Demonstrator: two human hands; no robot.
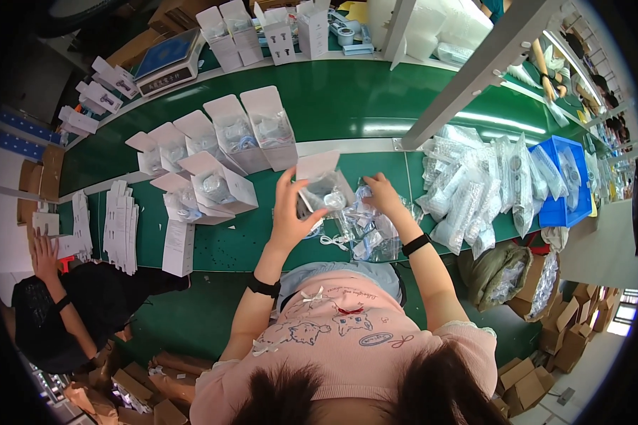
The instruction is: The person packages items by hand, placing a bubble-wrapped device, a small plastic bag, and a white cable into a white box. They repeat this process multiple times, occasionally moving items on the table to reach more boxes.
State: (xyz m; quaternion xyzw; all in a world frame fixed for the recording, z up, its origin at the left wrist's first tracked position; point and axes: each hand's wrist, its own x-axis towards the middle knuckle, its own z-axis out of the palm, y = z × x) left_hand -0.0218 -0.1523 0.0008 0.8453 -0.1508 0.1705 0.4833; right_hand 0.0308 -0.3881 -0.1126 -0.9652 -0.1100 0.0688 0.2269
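My left hand (291,208) is closed round an open white carton (320,173), fingers on its left side and thumb across the near side. Inside the carton lies a clear-wrapped item (327,201), its kind hard to make out. Just right of it, my right hand (384,195) has its fingers bent and pinched at the far edge of a pile of small clear plastic bags (376,237). It seems to grip one of these bags, partly hidden by the fingers. A coiled white cable (334,242) rests at the pile's left.
Open filled cartons (223,131) stand to the left, with flat folded cartons (120,227) beyond. Bubble-wrapped packs (468,184) are heaped right, beside a blue bin (571,184). A slanting metal post (468,81) rises behind. Another person's hand (45,251) shows at far left.
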